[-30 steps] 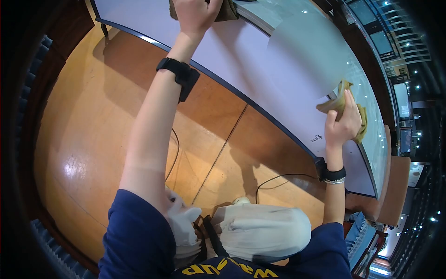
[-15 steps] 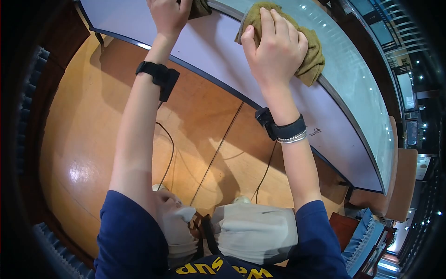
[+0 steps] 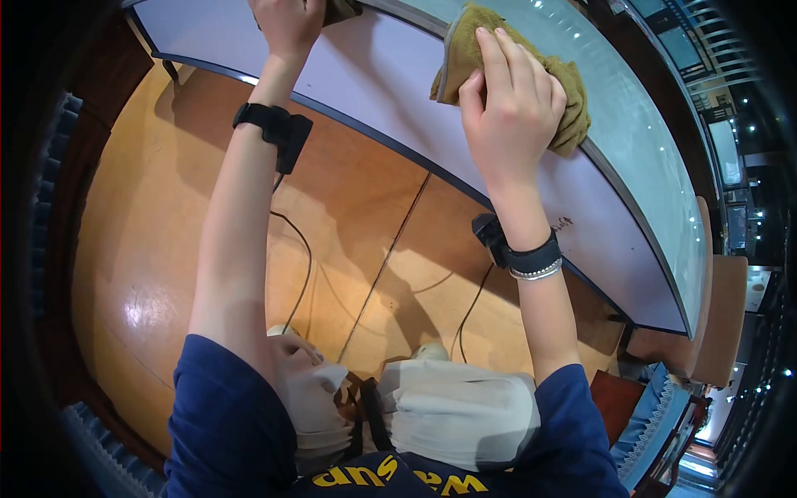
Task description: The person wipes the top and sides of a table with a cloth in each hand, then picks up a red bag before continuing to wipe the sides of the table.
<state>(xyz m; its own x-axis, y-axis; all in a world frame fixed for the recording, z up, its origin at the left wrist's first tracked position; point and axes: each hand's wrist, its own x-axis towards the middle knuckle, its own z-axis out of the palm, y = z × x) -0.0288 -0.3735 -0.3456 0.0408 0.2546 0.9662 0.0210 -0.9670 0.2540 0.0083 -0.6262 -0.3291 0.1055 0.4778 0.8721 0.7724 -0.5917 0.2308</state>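
Note:
My right hand (image 3: 513,101) presses a crumpled olive-brown cloth (image 3: 573,106) flat against a pale glass panel (image 3: 639,133), at the seam where the glass meets the white board (image 3: 390,75). My left hand (image 3: 286,23) is raised at the top edge of the view and grips a second brown cloth (image 3: 342,10) against the white board; most of that cloth is cut off. Both wrists wear black bands.
The white board has a dark lower frame (image 3: 374,137) above a wooden wall panel (image 3: 166,249). A thin black cable (image 3: 303,257) hangs down the wood. A brown chair back (image 3: 714,324) stands at the right.
One second ago my right hand held its cloth far right on the glass; it swept left to the seam, then slid slightly right and down. My left hand stayed up at the top.

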